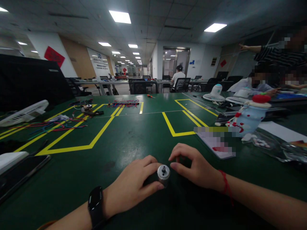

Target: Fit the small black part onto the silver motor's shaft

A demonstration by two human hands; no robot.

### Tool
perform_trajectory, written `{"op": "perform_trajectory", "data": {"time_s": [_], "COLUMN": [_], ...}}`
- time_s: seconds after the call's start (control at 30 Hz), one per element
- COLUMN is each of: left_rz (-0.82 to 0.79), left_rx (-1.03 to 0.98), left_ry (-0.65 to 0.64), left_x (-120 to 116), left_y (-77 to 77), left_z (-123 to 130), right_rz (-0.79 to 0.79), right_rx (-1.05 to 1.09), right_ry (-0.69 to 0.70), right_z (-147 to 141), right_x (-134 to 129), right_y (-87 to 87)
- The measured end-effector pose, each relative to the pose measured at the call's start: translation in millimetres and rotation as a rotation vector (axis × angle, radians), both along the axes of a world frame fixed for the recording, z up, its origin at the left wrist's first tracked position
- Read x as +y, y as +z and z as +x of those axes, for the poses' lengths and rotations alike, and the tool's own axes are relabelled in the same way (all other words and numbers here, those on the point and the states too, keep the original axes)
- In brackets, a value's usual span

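Observation:
A small silver cylinder-shaped motor [163, 174] stands upright near the front of the green table, its round top and short dark shaft facing up. My left hand [137, 177] grips it from the left, with the thumb on the near side and the fingers curled round behind. Just to the right of the motor is my right hand [193, 166], its fingers bent. A small gap shows between its thumb and index fingertips, and I see nothing in them. The motor's lower end is partly hidden in shadow.
Yellow tape [103, 131] marks the green table [134, 137]. Wires [64, 124] and a phone [24, 174] lie left; a wire bundle [124, 103] lies farther back. At right are a card [213, 143], a blue bottle [250, 116] and white fans [214, 93]. People are beyond.

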State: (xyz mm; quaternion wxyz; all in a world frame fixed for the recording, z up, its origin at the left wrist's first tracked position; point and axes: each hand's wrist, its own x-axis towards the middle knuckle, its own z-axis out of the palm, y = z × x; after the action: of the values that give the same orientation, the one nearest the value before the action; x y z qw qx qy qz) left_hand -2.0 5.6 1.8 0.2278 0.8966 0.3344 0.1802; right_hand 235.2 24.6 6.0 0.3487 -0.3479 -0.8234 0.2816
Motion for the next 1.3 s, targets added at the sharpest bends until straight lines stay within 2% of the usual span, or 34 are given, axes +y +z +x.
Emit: {"op": "perform_trajectory", "data": {"time_s": [0.07, 0.17, 0.4, 0.53, 0.6, 0.73, 0.97, 1.07, 1.2, 1.3], "left_rz": [0.003, 0.009, 0.027, 0.014, 0.009, -0.004, -0.023, -0.033, -0.034, -0.029], "left_rx": [0.010, 0.018, 0.012, 0.011, 0.013, 0.021, 0.019, 0.018, 0.022, 0.021], "left_ry": [0.000, 0.004, 0.003, 0.006, 0.007, 0.010, 0.010, 0.013, 0.014, 0.012], "left_x": [0, 0, 2, 1, 0, 0, 1, 2, 1, 0], "left_y": [-0.7, -1.6, -2.3, -0.8, -0.2, -1.0, -0.9, 0.5, 0.1, -1.1], "left_z": [0, 0, 0, 0, 0, -1, -1, -1, -2, -3], "right_rz": [0.052, 0.072, 0.025, -0.015, -0.065, -0.115, -0.095, -0.194, -0.370, -0.335], "right_rx": [0.027, 0.043, 0.055, 0.083, -0.022, -0.301, -0.285, -0.163, -0.008, -0.053], "right_ry": [0.050, 0.034, 0.024, -0.049, 0.001, 0.194, 0.238, 0.185, -0.006, -0.047], "right_z": [-6, -14, -19, -9, 2, 23, 29, 31, 31, 28], "right_x": [-7, -14, -15, -9, -4, 4, 10, 16, 22, 19], "right_y": [3.0, 4.8, 10.0, 16.9, 17.3, 11.0, 4.3, 1.7, -2.6, -3.1]}}
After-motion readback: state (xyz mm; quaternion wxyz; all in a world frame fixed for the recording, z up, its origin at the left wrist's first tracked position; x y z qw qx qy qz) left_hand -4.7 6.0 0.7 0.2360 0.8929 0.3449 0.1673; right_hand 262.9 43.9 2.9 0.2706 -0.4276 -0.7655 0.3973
